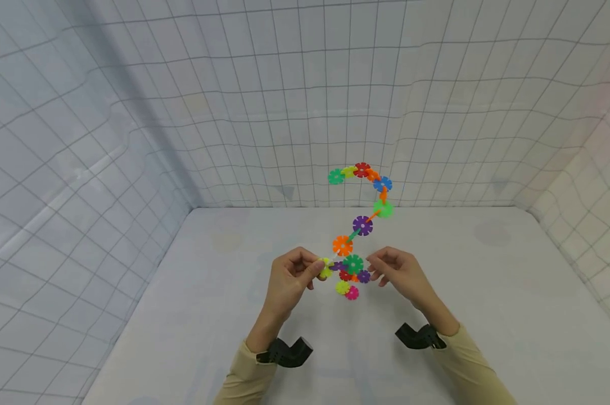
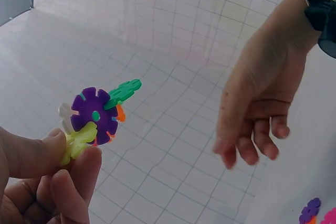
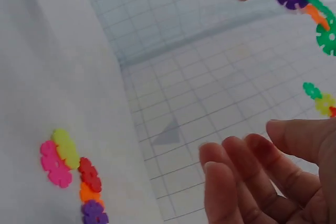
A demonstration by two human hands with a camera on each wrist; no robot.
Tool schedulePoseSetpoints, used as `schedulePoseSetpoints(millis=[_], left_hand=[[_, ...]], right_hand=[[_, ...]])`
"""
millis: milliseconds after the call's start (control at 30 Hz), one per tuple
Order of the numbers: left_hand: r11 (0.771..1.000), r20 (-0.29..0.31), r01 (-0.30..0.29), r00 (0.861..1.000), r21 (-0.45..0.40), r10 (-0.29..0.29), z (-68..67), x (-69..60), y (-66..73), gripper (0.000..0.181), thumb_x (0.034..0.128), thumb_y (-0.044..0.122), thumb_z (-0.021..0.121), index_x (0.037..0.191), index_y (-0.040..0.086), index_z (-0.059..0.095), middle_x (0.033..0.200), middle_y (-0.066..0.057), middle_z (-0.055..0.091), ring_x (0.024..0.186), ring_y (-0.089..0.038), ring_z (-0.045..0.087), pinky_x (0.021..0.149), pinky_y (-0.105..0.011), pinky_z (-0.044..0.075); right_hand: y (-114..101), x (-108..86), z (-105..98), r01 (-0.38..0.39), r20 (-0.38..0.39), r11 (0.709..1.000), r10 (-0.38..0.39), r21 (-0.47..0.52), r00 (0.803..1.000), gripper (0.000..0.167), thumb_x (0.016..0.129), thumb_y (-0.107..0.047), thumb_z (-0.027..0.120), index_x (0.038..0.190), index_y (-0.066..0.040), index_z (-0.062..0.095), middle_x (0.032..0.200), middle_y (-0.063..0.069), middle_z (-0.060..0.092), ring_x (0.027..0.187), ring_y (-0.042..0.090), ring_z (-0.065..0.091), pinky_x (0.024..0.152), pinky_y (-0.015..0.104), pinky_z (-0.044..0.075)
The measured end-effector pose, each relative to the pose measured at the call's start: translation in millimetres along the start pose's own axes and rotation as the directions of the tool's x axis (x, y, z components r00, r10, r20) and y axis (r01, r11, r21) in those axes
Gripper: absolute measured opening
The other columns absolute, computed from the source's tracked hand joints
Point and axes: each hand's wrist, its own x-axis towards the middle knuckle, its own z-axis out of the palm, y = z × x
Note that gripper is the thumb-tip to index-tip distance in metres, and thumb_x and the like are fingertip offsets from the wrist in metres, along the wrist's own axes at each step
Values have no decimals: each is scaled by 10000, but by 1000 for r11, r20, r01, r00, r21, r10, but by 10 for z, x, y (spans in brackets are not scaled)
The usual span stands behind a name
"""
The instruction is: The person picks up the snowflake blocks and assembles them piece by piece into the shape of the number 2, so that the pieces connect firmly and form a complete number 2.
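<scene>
My left hand [image 1: 290, 280] pinches a yellow notched disc [image 2: 79, 142] between thumb and fingers. A purple disc [image 2: 94, 115] is joined to it, with a green disc [image 2: 124, 93] slotted in at an angle. White and orange pieces show partly behind the purple one. My right hand [image 1: 398, 274] holds nothing; its fingers hang loosely curled, just right of a green disc [image 1: 353, 264]. In the head view, a curved chain of coloured discs runs from an orange disc [image 1: 342, 246] back to a green end disc [image 1: 336, 176]. Whether it joins the held pieces I cannot tell.
Nearer me on the white table [image 1: 461, 270] lie joined yellow and pink discs [image 3: 55, 166], beside red, orange and purple [image 3: 94, 213] ones. White netting with a grid [image 1: 305, 101] walls the table at the back and sides.
</scene>
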Motion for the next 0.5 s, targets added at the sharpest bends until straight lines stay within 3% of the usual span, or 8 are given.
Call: schedulePoseSetpoints(millis=[100, 200, 367, 500], left_hand=[[1000, -2, 2, 1000, -6, -2, -6, 0, 5, 96, 877, 11, 661, 837, -61, 612, 713, -191, 635, 609, -169, 603, 489, -225, 456], [1000, -2, 8, 1000, -8, -8, -8, 1, 5, 96, 879, 16, 661, 837, -56, 613, 715, -185, 638, 611, -170, 606, 489, -224, 454], [1000, -2, 11, 1000, -3, -11, -9, 4, 3, 89, 877, 12, 661, 837, -51, 613, 720, -188, 637, 612, -173, 605, 489, -220, 453], [1000, -4, 16, 1000, -3, -16, -5, 4, 0, 96, 877, 13, 662, 834, -55, 611, 716, -190, 636, 610, -169, 605, 487, -217, 451]], right_hand=[[173, 55, 44, -20, 72, 996, 26, -81, 997, 271, 934, -238, 625, 1015, 20, 648, 897, 186, 658, 814, 384, 613, 630, 390, 547], [305, 87, 119, -17, 112, 976, 43, -217, 993, 229, 912, -235, 655, 978, -16, 678, 877, 98, 672, 810, 307, 611, 634, 369, 535], [453, 122, 265, -19, 111, 906, 73, -423, 991, 174, 837, -230, 738, 911, -78, 697, 805, -44, 637, 754, 135, 570, 663, 291, 488], [512, 135, 364, -18, 96, 876, 74, -482, 993, 217, 775, -235, 791, 902, -85, 699, 765, -61, 592, 708, 120, 525, 662, 296, 459]])
